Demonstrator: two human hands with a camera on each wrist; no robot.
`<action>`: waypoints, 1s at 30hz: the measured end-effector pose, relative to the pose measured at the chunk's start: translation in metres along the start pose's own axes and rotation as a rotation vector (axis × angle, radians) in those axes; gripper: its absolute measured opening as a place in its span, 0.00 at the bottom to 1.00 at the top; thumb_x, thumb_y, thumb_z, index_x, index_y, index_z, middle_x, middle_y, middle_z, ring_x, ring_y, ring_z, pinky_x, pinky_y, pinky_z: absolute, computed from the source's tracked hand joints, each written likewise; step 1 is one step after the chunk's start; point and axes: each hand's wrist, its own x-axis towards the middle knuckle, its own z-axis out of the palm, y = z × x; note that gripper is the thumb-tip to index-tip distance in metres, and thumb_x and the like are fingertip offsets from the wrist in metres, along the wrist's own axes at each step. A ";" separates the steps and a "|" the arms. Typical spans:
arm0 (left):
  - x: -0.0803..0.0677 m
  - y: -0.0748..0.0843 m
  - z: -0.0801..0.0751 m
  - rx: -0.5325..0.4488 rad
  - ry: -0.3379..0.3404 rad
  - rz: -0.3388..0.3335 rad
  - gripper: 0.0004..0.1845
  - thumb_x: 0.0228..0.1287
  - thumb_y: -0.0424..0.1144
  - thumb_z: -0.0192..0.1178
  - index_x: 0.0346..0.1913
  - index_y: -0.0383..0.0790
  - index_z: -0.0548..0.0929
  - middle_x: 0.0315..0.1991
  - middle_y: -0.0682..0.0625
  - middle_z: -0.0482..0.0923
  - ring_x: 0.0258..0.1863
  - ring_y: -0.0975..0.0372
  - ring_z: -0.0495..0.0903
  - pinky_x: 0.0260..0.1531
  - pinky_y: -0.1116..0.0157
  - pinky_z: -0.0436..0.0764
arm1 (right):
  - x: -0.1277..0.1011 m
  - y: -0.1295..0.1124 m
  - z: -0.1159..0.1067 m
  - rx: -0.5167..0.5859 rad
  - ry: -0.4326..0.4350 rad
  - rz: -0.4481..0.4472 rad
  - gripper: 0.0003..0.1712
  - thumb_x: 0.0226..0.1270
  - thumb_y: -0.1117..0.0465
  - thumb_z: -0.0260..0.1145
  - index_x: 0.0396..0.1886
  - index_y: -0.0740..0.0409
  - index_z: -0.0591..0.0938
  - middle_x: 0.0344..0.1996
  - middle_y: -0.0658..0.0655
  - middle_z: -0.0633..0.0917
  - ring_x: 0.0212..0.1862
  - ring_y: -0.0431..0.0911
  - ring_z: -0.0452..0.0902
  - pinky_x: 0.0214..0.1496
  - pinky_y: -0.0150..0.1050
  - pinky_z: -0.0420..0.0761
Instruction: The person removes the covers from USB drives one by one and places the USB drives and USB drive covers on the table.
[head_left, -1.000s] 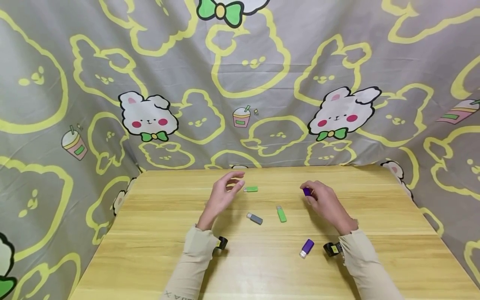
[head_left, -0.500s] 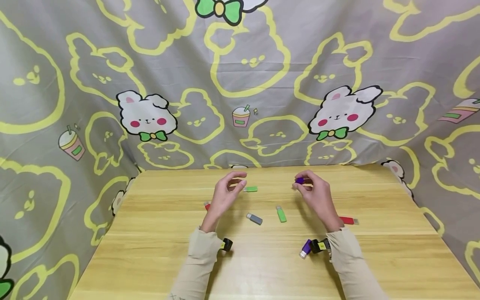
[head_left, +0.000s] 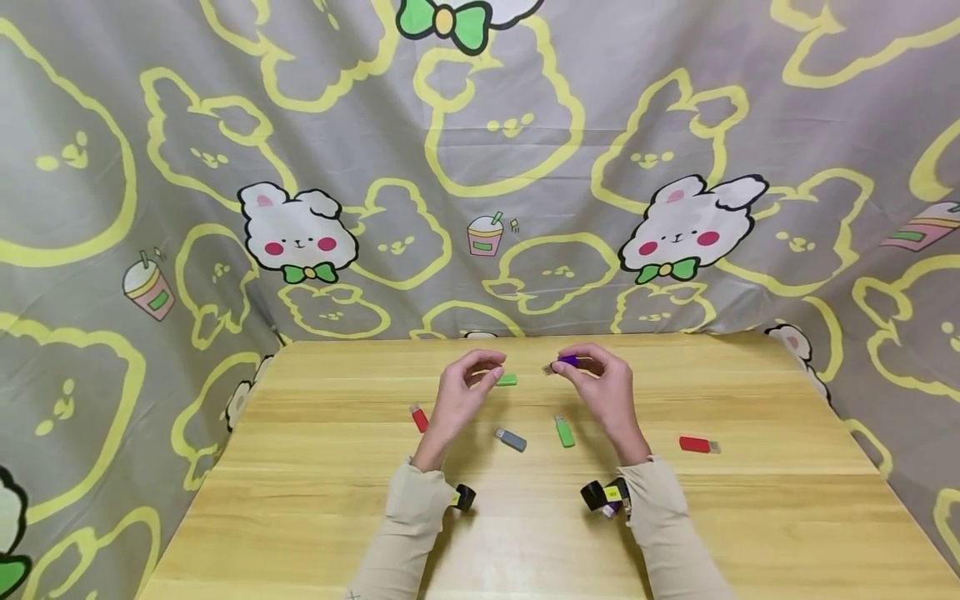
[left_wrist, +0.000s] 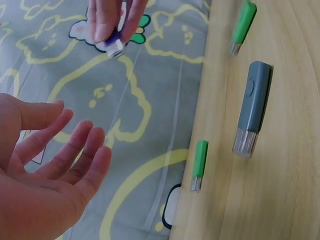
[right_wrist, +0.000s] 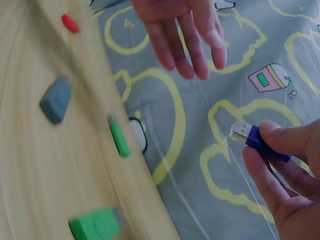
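The head camera looks forward and down from above, widely framing the worktop (head_left: 300,500) and the rabbit-print curtain (head_left: 540,208). From close range and rolled sideways, the left wrist camera (head_left: 466,498) looks past the left hand (left_wrist: 47,185) and the right wrist camera (head_left: 593,496) past the right hand (right_wrist: 297,200); both views share the gray USB stick (left_wrist: 255,95).

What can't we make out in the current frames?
Head: second purple stick, mostly behind the right wrist camera.
Head: yellow label on that camera, too small to read.
Left wrist: held purple stick, mostly covered by the right hand.
Right wrist: details of the grey stick, blurred.
Right wrist: left hand, cut off by top edge.
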 end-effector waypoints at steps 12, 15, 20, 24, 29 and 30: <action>0.004 -0.024 0.007 -0.066 0.017 -0.033 0.08 0.68 0.24 0.65 0.48 0.25 0.86 0.46 0.34 0.85 0.45 0.49 0.85 0.45 0.71 0.83 | -0.006 -0.007 0.019 0.264 -0.092 0.042 0.08 0.61 0.72 0.76 0.40 0.71 0.89 0.40 0.70 0.88 0.40 0.49 0.88 0.45 0.35 0.87; 0.005 -0.033 0.009 -0.085 0.014 -0.039 0.09 0.66 0.24 0.66 0.47 0.27 0.86 0.45 0.36 0.86 0.43 0.53 0.85 0.45 0.68 0.85 | -0.009 -0.010 0.025 0.312 -0.095 0.058 0.09 0.61 0.73 0.75 0.41 0.73 0.88 0.41 0.72 0.87 0.40 0.48 0.88 0.45 0.35 0.87; 0.005 -0.033 0.013 -0.109 0.023 -0.036 0.08 0.64 0.24 0.68 0.45 0.25 0.86 0.42 0.34 0.86 0.42 0.49 0.87 0.44 0.67 0.86 | -0.012 -0.008 0.032 0.360 -0.093 0.034 0.09 0.61 0.71 0.76 0.40 0.71 0.89 0.40 0.70 0.88 0.39 0.46 0.88 0.44 0.35 0.87; 0.005 -0.033 0.013 -0.130 0.041 -0.040 0.06 0.64 0.25 0.69 0.43 0.26 0.87 0.41 0.34 0.86 0.41 0.51 0.87 0.44 0.66 0.86 | -0.014 -0.007 0.035 0.371 -0.088 0.036 0.08 0.61 0.71 0.76 0.40 0.70 0.89 0.39 0.68 0.89 0.39 0.46 0.88 0.44 0.36 0.87; 0.005 -0.031 0.013 -0.127 0.063 -0.020 0.06 0.64 0.24 0.69 0.42 0.26 0.87 0.40 0.35 0.86 0.38 0.59 0.86 0.42 0.68 0.86 | -0.014 -0.008 0.035 0.367 -0.101 0.059 0.09 0.61 0.70 0.76 0.40 0.70 0.89 0.39 0.68 0.88 0.39 0.46 0.88 0.45 0.36 0.87; 0.005 -0.031 0.013 -0.121 0.067 -0.016 0.05 0.64 0.24 0.69 0.42 0.26 0.87 0.40 0.35 0.86 0.37 0.60 0.86 0.42 0.68 0.86 | -0.014 -0.008 0.035 0.358 -0.108 0.062 0.09 0.62 0.70 0.76 0.41 0.69 0.89 0.39 0.68 0.88 0.40 0.47 0.87 0.45 0.36 0.87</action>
